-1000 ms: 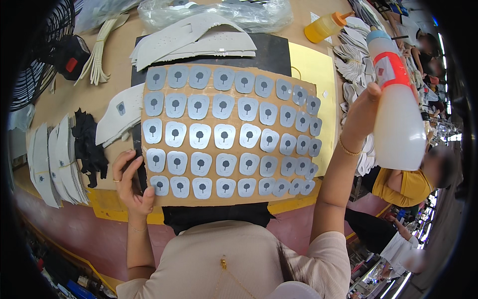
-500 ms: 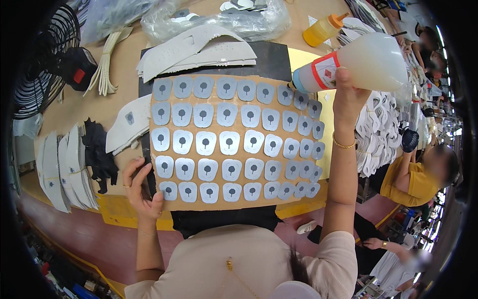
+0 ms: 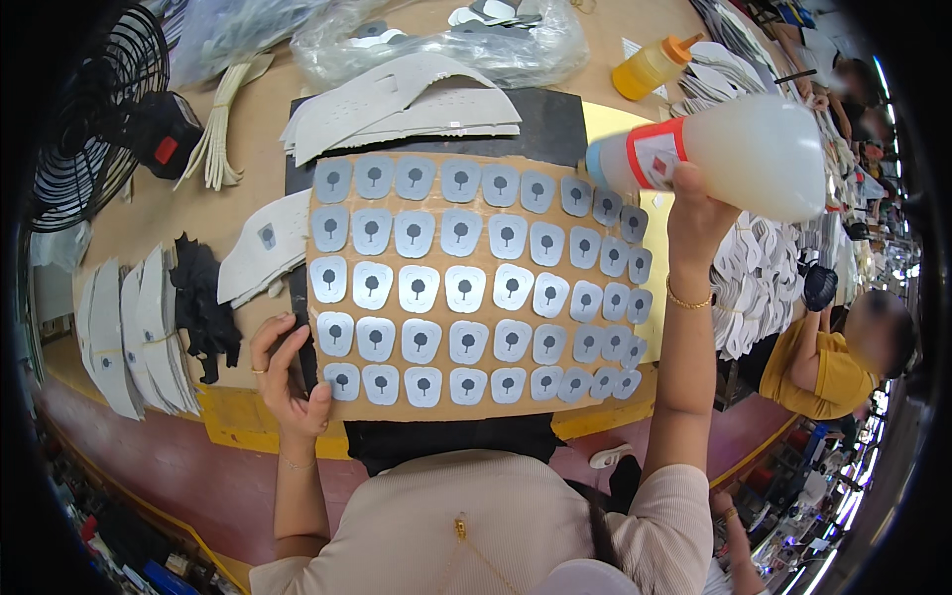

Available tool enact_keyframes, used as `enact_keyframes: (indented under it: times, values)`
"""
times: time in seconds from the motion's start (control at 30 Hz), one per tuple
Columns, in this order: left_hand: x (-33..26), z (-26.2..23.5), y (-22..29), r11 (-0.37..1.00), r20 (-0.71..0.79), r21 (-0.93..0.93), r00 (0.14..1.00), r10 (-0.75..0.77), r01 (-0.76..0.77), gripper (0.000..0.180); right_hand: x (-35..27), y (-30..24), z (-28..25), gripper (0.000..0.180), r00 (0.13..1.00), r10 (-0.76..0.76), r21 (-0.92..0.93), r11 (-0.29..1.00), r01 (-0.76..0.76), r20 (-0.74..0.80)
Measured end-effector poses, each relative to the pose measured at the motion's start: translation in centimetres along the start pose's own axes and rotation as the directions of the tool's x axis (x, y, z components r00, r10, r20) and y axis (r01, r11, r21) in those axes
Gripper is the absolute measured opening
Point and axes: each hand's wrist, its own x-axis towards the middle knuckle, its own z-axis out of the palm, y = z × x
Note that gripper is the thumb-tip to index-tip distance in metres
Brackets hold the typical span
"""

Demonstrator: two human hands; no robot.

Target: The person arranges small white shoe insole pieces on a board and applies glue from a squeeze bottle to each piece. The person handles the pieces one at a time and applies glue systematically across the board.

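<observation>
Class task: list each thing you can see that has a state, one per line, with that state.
Left hand, thumb at the cardboard's lower-left corner
Right hand, gripping the large bottle
Large bottle, tipped, narrow end toward the cardboard
Silver patches, laid in rows on the cardboard
Pale strips, bundled
Clear plastic bag, holding cut pieces
Fan, running or off, cannot tell

I can read no words anywhere; the lettering is too small. On my board (image 3: 441,310), each silver patch (image 3: 464,289) bears a dark tree emblem. Beyond the board's upper right corner, the bottle (image 3: 754,159) in my right hand (image 3: 699,213) wears a red-and-white label (image 3: 657,157) with a red diamond sign. Left of the board, a pale piece (image 3: 248,263) carries a small dark emblem, its design unclear.
</observation>
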Motion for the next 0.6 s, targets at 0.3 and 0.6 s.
enact_keyframes:
  times: [0.3, 0.6]
  values:
    - [0.1, 0.0, 0.0, 1.0, -0.012, 0.002, 1.0, 0.013, -0.013, 0.055, -0.3, -0.4, 0.7, 0.036, 0.985, 0.164, 0.089, 0.982, -0.169, 0.057]
    - [0.1, 0.0, 0.0, 1.0, -0.009, -0.001, 1.0, 0.017, -0.017, 0.054, 0.0, 1.3, -0.4, 0.038, 0.978, 0.164, 0.32, 0.941, -0.115, -0.131]
